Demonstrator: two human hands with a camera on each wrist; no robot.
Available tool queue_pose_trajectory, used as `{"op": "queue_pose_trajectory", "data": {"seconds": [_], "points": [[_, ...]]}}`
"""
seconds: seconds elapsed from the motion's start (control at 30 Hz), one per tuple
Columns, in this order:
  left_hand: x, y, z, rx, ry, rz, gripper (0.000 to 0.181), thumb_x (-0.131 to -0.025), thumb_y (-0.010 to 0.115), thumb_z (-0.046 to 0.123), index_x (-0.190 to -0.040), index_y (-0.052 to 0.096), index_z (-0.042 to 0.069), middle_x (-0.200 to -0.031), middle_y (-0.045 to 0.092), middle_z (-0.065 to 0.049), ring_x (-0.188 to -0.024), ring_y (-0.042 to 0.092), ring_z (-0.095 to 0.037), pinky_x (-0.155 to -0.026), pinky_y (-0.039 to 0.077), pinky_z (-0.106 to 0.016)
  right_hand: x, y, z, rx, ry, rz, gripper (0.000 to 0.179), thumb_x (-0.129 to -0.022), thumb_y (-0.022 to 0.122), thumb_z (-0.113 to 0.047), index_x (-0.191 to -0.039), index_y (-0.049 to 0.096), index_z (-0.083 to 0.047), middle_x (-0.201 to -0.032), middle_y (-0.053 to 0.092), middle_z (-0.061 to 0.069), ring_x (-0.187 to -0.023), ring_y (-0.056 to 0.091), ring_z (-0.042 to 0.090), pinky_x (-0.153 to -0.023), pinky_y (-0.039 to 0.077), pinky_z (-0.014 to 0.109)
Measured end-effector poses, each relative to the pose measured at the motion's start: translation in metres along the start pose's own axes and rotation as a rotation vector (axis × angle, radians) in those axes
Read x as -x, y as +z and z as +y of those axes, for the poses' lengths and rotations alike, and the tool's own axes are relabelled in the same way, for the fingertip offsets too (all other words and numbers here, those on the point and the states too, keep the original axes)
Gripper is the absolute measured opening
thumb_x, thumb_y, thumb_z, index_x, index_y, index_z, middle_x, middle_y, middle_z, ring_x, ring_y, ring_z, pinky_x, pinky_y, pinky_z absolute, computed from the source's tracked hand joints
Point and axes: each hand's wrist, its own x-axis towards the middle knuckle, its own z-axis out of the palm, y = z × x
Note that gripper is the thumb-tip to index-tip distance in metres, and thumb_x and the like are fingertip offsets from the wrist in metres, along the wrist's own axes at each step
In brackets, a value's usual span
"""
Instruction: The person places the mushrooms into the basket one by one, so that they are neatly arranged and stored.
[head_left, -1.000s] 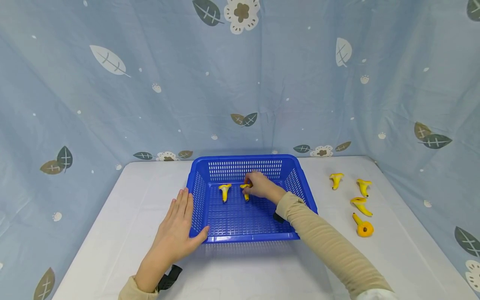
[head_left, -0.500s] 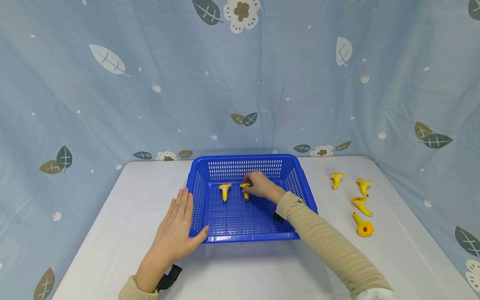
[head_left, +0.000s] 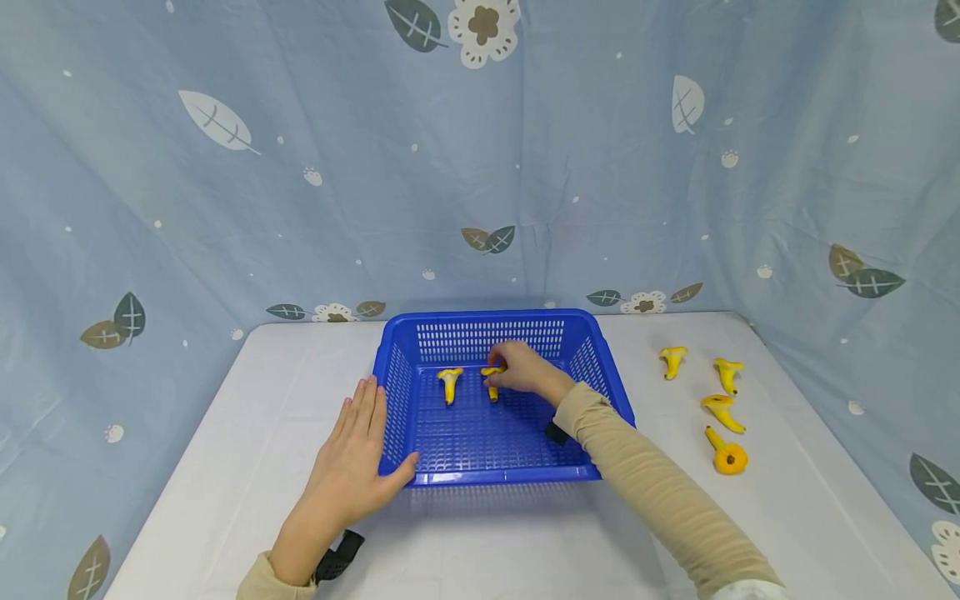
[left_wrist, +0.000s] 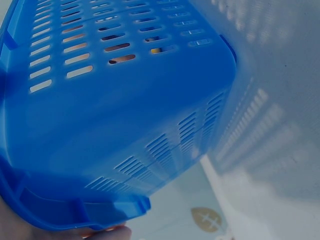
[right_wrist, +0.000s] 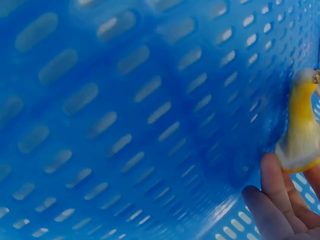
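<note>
Inside the blue plastic basket (head_left: 506, 475) my right hand (head_left: 525, 368) pinches the cap of a yellow trumpet-shaped mushroom, a chanterelle (head_left: 492, 393), at the basket floor. The right wrist view shows that chanterelle (right_wrist: 303, 122) against the fingers (right_wrist: 274, 180), stem pointing up in the picture. A second chanterelle (head_left: 449, 386) lies to its left on the floor. My left hand (head_left: 351, 458) rests along the basket's left rim with straight fingers, thumb at the front left corner. The left wrist view has mostly the basket's outer wall (left_wrist: 130, 110).
Several more chanterelles (head_left: 718, 402) lie on the white tabletop (head_left: 675, 517) right of the basket. A blue patterned curtain (head_left: 360, 192) hangs behind and beside the table. My right forearm (head_left: 652, 483) crosses over the basket's front right corner.
</note>
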Motion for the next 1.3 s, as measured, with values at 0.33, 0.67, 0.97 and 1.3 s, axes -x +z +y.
{"op": "queue_pose_trajectory", "data": {"seconds": [0.33,0.67,0.97,1.3], "points": [[0.001,0.001,0.0,-0.005,0.014,0.017,0.099,-0.088,0.063,0.049,-0.151,0.02,-0.014,-0.161,0.01,-0.029,-0.15,0.009,-0.041,-0.121,0.014,-0.051,-0.002,-0.007,0.002,-0.019,0.053,0.012,0.033,-0.084,0.08,-0.02,-0.109,0.069,-0.001,-0.108,0.069,0.012,-0.102,0.063,0.027,-0.088,0.054,0.039],[0.0,0.001,-0.001,-0.01,0.022,0.027,0.099,-0.088,0.062,0.05,-0.151,0.02,-0.013,-0.16,0.013,-0.03,-0.149,0.01,-0.042,-0.122,0.012,-0.049,0.002,-0.022,0.003,-0.079,0.025,0.063,0.039,-0.083,0.081,-0.023,-0.111,0.068,0.0,-0.11,0.067,0.014,-0.102,0.063,0.028,-0.087,0.054,0.04],[0.001,0.0,0.001,-0.009,0.017,0.017,0.098,-0.088,0.063,0.048,-0.151,0.019,-0.014,-0.16,0.013,-0.031,-0.149,0.011,-0.043,-0.12,0.015,-0.052,0.008,-0.033,0.002,-0.123,0.014,0.127,0.039,-0.085,0.079,-0.022,-0.114,0.067,0.002,-0.11,0.067,0.016,-0.096,0.063,0.026,-0.082,0.056,0.038],[0.001,0.001,0.0,-0.009,0.016,0.018,0.098,-0.088,0.063,0.048,-0.151,0.02,-0.014,-0.16,0.013,-0.03,-0.149,0.01,-0.042,-0.121,0.015,-0.052,0.014,-0.043,-0.002,-0.151,-0.02,0.179,0.035,-0.088,0.077,-0.021,-0.113,0.068,0.002,-0.11,0.066,0.017,-0.097,0.063,0.028,-0.082,0.055,0.041]]}}
